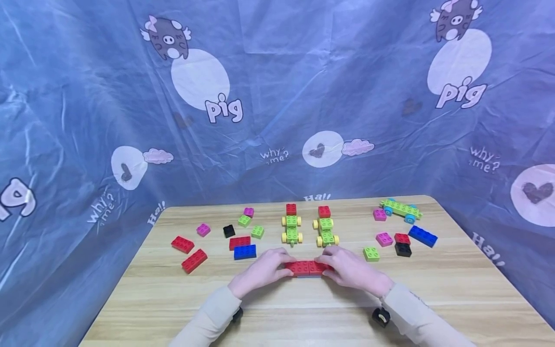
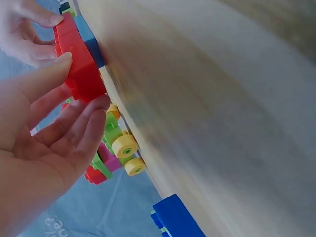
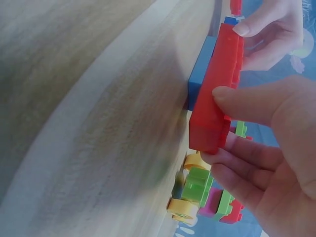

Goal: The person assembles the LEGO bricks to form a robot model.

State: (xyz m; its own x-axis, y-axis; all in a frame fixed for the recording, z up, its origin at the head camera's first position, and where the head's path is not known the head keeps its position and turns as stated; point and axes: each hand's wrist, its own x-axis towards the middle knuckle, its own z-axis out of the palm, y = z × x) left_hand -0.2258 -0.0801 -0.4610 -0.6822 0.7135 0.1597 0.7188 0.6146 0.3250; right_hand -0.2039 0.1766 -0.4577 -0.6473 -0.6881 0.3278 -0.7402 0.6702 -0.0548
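Observation:
Two red building bricks (image 1: 302,268) lie end to end on top of a blue brick (image 3: 199,74), whose edge shows beneath them just above the table. My left hand (image 1: 265,269) pinches the left end of the red row between thumb and fingers. At the other end my right hand (image 1: 352,271) grips the red row (image 3: 217,94) the same way. In the left wrist view, the near red brick (image 2: 85,74) overhangs the blue brick. Beyond the hands stand two green wheeled bases with yellow wheels, the left one (image 1: 292,229) and the right one (image 1: 326,231), each carrying bricks.
To the left lie red bricks (image 1: 194,260), a blue brick (image 1: 244,251), a black brick (image 1: 229,231) and small green and magenta ones. On the right are a green base with blue wheels (image 1: 401,208), a blue brick (image 1: 422,236) and several small bricks. A patterned blue curtain surrounds the table.

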